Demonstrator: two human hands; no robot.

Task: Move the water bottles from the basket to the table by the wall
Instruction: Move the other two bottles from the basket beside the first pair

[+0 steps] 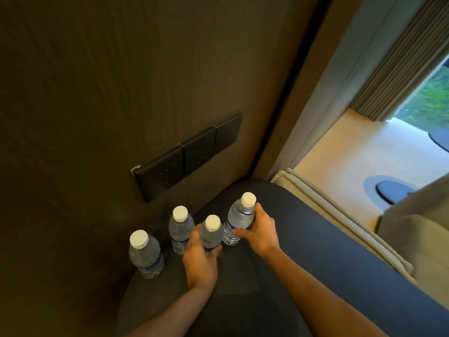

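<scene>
Several clear water bottles with white caps stand upright on a dark round table (243, 276) against the wall. My left hand (200, 256) grips one bottle (211, 233) near the middle of the row. My right hand (258, 231) is wrapped around the rightmost bottle (239, 217), whose base rests on or just above the tabletop. Two more bottles stand free to the left: one (179, 227) close to the wall and one (144, 254) at the table's left edge. No basket is in view.
A dark wall panel with a row of black sockets (187, 154) rises right behind the bottles. To the right lie a blue cushion edge (352, 239), beige bedding (340, 215), a pale floor (340, 154) and a curtained window (401, 57).
</scene>
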